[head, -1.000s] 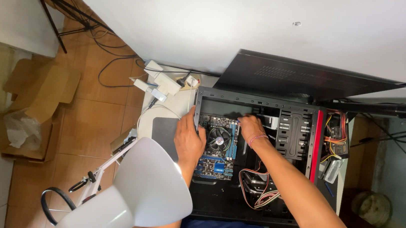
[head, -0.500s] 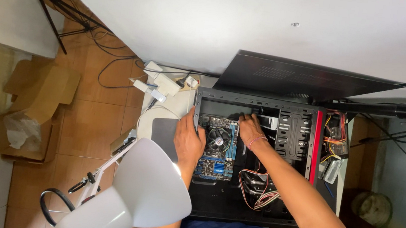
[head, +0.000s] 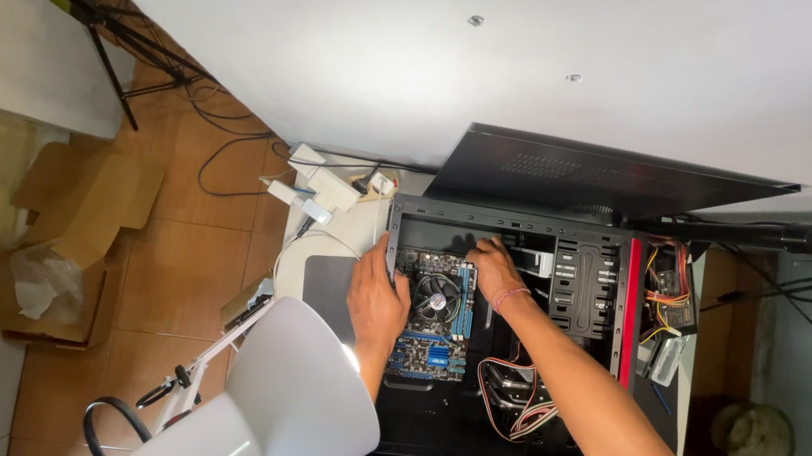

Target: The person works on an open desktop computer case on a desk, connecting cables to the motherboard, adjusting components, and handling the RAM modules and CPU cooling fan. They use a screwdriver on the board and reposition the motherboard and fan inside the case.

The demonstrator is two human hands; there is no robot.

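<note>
Now L hand [head: 376, 300] grips PC case [head: 611, 380] edge, R hand [head: 492, 270] fingers curled at motherboard [head: 432, 311] top, grip unclear.

Left hand [head: 376, 300] grips the open computer case [head: 594, 444] edge; right hand [head: 492, 269] reaches beside the motherboard [head: 435, 337].

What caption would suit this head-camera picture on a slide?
Two hands inside an open PC case: left hand by the motherboard, right hand beside it, lamp below.
</note>
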